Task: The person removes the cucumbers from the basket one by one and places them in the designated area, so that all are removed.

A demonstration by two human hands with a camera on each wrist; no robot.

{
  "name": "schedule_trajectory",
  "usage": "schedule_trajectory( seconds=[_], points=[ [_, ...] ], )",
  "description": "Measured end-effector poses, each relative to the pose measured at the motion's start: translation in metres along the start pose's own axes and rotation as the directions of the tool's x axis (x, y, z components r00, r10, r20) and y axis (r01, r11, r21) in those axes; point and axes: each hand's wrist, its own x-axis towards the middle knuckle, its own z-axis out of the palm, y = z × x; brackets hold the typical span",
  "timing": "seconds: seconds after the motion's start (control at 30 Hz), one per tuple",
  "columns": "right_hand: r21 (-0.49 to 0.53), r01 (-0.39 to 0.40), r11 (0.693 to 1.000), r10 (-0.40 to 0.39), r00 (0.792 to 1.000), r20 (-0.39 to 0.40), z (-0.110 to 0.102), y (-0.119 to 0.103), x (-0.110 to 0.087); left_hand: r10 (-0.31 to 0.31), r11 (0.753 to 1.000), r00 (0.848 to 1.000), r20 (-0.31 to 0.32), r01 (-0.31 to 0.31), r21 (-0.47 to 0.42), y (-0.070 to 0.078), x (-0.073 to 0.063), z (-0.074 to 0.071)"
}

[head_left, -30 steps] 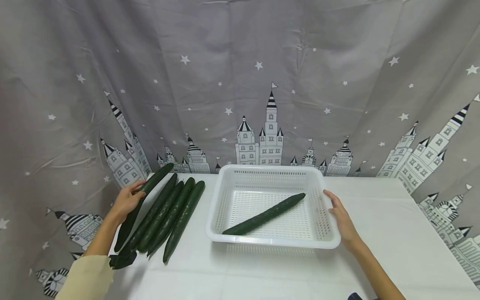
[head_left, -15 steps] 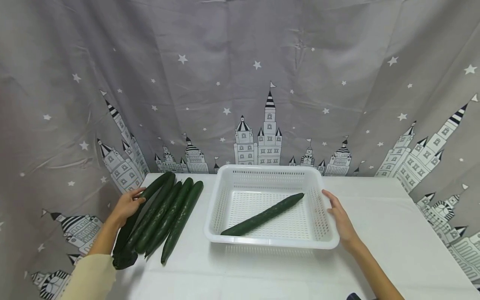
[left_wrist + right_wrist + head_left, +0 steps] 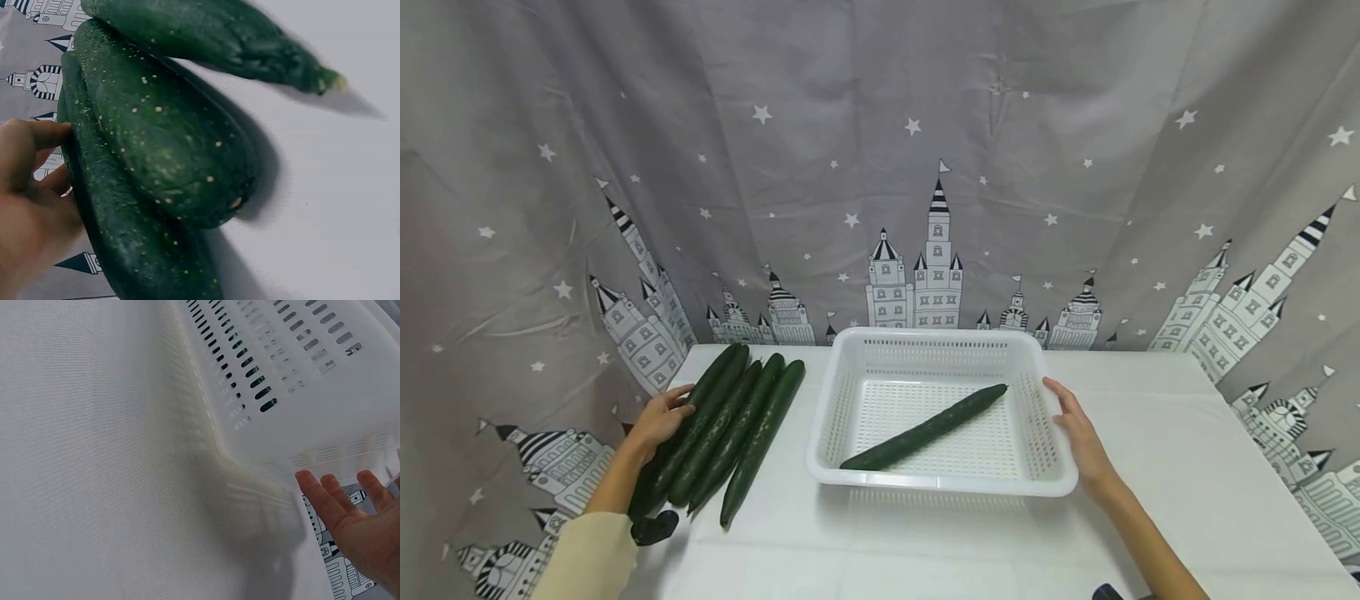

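My left hand [image 3: 660,419] rests at the outer side of the leftmost cucumber [image 3: 713,377], its fingertips touching the dark green skin. In the left wrist view the fingers [image 3: 53,132] lie along the left edge of the cucumbers and do not wrap round one. Several long cucumbers [image 3: 767,429] lie side by side, slanting, on the left of the table. A white perforated plastic basket [image 3: 928,482] stands in the middle with one cucumber [image 3: 928,429] lying diagonally inside. At the basket's right rim is my right hand [image 3: 1082,437], its extended fingers [image 3: 322,497] touching the outer wall.
A white cloth [image 3: 760,558] covers the table. Behind and along both sides hangs a grey curtain [image 3: 820,200] printed with castles and stars, close to the table's back edge. A black wrist device [image 3: 655,527] sits by my left sleeve.
My left hand has lowered the leftmost cucumber onto the table against the others, and its grip has loosened. The right hand and basket have stayed in place.
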Motion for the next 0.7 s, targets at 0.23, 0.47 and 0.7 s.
schedule_trajectory(
  seconds=[0.23, 0.47, 0.7],
  points=[
    [0.005, -0.009, 1.000, 0.009, 1.000, 0.002, 0.0002, -0.0008, 0.0004, -0.025, 1.000, 1.000, -0.015, 0.025, -0.011, 0.0015, -0.0015, 0.0008],
    [-0.008, 0.000, 1.000, 0.000, 1.000, 0.008, -0.0001, 0.0002, 0.0002, -0.022, 0.999, 1.000, 0.000, 0.022, -0.038, -0.0002, -0.0064, 0.0004],
    [-0.022, -0.007, 1.000, 0.007, 1.000, 0.006, 0.0002, 0.0005, 0.0001, -0.027, 0.999, 1.000, 0.004, 0.027, -0.038, -0.0038, -0.0097, -0.0001]
  ],
)
